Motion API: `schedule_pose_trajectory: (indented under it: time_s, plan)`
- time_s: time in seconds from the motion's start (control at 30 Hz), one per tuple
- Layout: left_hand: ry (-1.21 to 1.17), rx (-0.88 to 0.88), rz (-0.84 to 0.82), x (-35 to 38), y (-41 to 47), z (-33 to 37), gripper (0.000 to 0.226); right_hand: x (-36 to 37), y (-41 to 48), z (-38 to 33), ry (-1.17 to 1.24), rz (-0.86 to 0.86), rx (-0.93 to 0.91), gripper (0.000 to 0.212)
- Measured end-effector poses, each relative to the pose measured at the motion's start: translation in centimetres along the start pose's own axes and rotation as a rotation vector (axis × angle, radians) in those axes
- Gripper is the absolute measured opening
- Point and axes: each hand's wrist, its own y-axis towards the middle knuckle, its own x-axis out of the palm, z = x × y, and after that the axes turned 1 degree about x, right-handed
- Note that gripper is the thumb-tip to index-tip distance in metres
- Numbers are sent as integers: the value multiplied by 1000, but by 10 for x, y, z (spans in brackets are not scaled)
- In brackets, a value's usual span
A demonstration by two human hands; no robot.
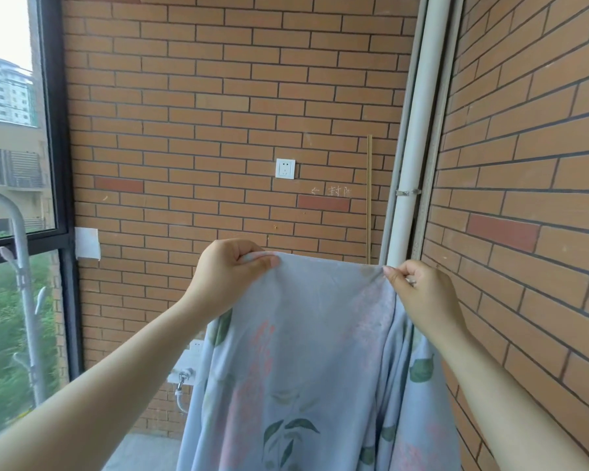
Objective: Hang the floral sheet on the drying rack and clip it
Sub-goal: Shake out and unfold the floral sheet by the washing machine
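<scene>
Nearest, two bare forearms reach up from the lower corners. Item: left hand (pixel 228 273), fingers (pixel 249 248) curled over a bunched fold at the top edge of the floral sheet (pixel 306 351), thumb beneath. Item: right hand (pixel 425 294), thumb and forefinger pinching the same edge at its right end, the other fingers curled in. Item: floral sheet, pale blue with pink blooms and green leaves, held in the air between both hands, top edge taut, the rest hanging in folds. Item: drying rack (pixel 23 266), grey tube with a curved top, far left beside the window (pixel 11 130), well apart from the sheet. Behind: tap (pixel 183 374) low on the brick wall (pixel 218 96); white socket (pixel 285 168); thin yellow rod (pixel 369 198); white pipe (pixel 413 147) in the corner. Farthest: buildings and greenery beyond the glass.
</scene>
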Motion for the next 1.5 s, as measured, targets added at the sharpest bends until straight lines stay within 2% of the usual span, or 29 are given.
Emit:
schedule_pose_trajectory:
  time_s: [0.2, 0.37, 0.5, 0.63, 0.7, 0.83, 0.93, 1.0, 1.07, 1.17, 1.33, 1.37, 1.5]
  plan:
    - [-91, -129, 26, 23, -28, -13, 16, 25, -40, 9, 97, 96, 190, 33]
    - [-80, -102, -26, 34, -55, -18, 10, 26, -82, 1, 285, 109, 346, 13]
    - [-62, -115, -123, 38, -78, -33, 8, 28, -125, -6, 403, -31, 391, 24]
    - [-61, -127, -132, 52, -102, -45, 21, 35, -151, -15, 482, -221, 364, 44]
    - [-76, -149, -142, 57, -111, -47, 14, 42, -156, -19, 512, -304, 357, 46]
    - [-140, -142, -195, 63, -118, -46, 11, 55, -155, -26, 571, -424, 346, 38]
    - [-222, -119, -221, 61, -120, -42, 10, 61, -152, -28, 662, -533, 342, 12]
    - [-227, -107, -252, 58, -120, -40, 9, 63, -152, -25, 688, -486, 335, 14]
    - [-265, -145, -332, 55, -120, -45, 13, 62, -150, -23, 658, -352, 317, 19]
    - [-278, -227, -441, 51, -125, -59, 42, 53, -139, -24, 551, -183, 254, 18]
    - [-262, -316, -406, 42, -139, -90, 79, 23, -97, -13, 401, 64, 231, 17]
    - [-294, -328, -380, 39, -140, -93, 81, 17, -89, -10, 374, 77, 217, 18]
    - [-521, -370, -257, 30, -129, -85, 51, 5, -77, 0, 283, 50, 183, 29]
